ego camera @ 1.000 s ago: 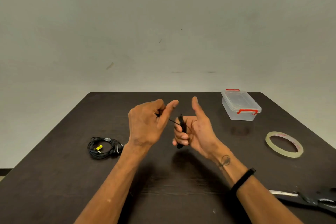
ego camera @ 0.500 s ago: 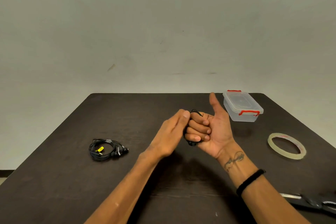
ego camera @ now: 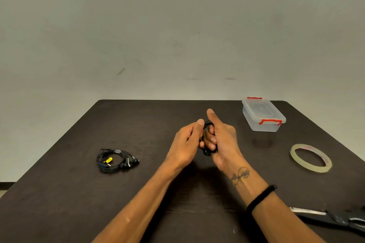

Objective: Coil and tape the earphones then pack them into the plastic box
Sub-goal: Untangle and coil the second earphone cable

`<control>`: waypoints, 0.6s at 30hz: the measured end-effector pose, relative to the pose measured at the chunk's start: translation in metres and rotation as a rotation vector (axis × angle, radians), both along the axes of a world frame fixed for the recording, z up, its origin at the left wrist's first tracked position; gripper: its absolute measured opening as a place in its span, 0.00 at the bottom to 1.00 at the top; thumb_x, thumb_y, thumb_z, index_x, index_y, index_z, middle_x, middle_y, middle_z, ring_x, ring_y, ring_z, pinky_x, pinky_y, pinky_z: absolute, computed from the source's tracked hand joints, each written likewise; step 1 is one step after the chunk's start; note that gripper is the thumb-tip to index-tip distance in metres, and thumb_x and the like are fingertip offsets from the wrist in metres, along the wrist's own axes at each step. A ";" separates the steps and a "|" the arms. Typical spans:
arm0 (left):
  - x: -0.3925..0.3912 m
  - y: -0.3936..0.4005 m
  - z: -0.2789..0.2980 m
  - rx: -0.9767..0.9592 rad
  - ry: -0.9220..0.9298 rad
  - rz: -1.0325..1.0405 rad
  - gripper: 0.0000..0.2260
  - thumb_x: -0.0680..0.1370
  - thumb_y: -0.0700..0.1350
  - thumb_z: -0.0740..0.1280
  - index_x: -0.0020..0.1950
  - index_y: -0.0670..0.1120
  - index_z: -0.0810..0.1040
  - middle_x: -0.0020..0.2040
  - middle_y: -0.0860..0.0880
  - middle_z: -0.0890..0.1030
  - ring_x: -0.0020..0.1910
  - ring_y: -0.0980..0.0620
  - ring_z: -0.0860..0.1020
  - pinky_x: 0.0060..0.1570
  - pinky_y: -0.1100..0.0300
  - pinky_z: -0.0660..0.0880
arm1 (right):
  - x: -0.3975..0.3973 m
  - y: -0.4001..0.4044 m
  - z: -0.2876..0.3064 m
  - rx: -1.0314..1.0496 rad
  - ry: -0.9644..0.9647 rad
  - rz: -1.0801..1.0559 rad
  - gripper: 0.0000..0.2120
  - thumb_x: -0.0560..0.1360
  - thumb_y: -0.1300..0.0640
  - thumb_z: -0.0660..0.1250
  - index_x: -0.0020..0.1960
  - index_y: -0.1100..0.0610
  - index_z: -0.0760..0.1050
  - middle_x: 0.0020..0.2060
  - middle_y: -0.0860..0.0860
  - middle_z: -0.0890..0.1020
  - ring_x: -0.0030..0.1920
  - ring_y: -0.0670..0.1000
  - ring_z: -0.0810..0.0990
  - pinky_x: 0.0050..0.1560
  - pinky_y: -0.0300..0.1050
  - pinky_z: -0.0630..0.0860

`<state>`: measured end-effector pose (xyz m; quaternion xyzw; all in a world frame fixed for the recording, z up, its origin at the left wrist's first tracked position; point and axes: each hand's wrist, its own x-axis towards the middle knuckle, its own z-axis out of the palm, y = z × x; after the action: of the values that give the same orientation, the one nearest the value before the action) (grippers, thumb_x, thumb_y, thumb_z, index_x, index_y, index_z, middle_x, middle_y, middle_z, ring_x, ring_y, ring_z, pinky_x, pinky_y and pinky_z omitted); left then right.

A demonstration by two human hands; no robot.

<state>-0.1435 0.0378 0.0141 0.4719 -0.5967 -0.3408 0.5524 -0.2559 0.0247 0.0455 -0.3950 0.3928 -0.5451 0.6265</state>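
Both hands (ego camera: 205, 140) raised together, fingers curled round earphones (ego camera: 207, 152).

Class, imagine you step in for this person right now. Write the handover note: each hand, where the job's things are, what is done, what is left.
Right hand: fingers curled round a black earphone coil, thumb up.
Left hand: at the top of that coil; its grip is hidden.
Second earphone bundle: on the table, left.
Plastic box: far right, lid on.
Tape roll and scissors: right side.
Done: coil mostly wound.
Left: tape it, open the box, pack.
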 end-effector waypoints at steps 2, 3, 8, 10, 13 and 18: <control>-0.003 0.005 0.003 -0.056 -0.060 0.082 0.24 0.87 0.57 0.58 0.36 0.45 0.74 0.29 0.49 0.77 0.30 0.51 0.77 0.35 0.51 0.75 | 0.002 0.001 -0.001 -0.004 0.049 -0.075 0.29 0.80 0.42 0.71 0.29 0.56 0.66 0.20 0.51 0.65 0.19 0.49 0.63 0.26 0.43 0.73; -0.005 0.008 0.005 -0.091 -0.083 0.144 0.24 0.87 0.54 0.58 0.33 0.47 0.71 0.26 0.54 0.74 0.27 0.57 0.73 0.31 0.58 0.70 | 0.002 0.000 -0.002 -0.027 0.083 -0.088 0.28 0.79 0.41 0.71 0.29 0.56 0.66 0.21 0.51 0.65 0.19 0.49 0.63 0.27 0.43 0.73; 0.007 0.007 0.006 -0.187 -0.090 0.343 0.26 0.88 0.56 0.56 0.36 0.40 0.71 0.28 0.45 0.74 0.28 0.44 0.75 0.30 0.45 0.75 | 0.002 -0.001 -0.007 -0.098 0.045 0.154 0.21 0.77 0.42 0.73 0.33 0.54 0.73 0.27 0.51 0.71 0.29 0.49 0.71 0.39 0.43 0.75; 0.016 0.003 0.008 -0.181 -0.118 0.430 0.25 0.88 0.53 0.57 0.34 0.41 0.66 0.28 0.50 0.68 0.28 0.50 0.66 0.32 0.42 0.68 | 0.001 -0.004 -0.010 -0.082 -0.019 0.279 0.16 0.77 0.45 0.73 0.38 0.55 0.79 0.34 0.52 0.78 0.37 0.50 0.78 0.50 0.48 0.76; 0.023 0.003 0.010 -0.182 -0.147 0.458 0.24 0.88 0.52 0.57 0.33 0.45 0.64 0.28 0.50 0.65 0.29 0.52 0.63 0.32 0.43 0.64 | -0.001 -0.008 -0.013 -0.085 0.052 0.356 0.14 0.81 0.47 0.70 0.43 0.57 0.82 0.42 0.55 0.84 0.46 0.54 0.82 0.62 0.61 0.78; 0.033 0.000 0.013 -0.173 -0.196 0.507 0.25 0.88 0.53 0.56 0.33 0.46 0.64 0.27 0.51 0.65 0.29 0.49 0.64 0.31 0.47 0.64 | -0.007 -0.005 -0.007 -0.156 0.198 0.388 0.16 0.77 0.55 0.75 0.61 0.63 0.79 0.46 0.59 0.86 0.45 0.57 0.85 0.48 0.58 0.86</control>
<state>-0.1102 0.0375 0.0269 0.5879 -0.5368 -0.0923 0.5980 -0.2624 0.0198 0.0383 -0.5619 0.3258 -0.4016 0.6457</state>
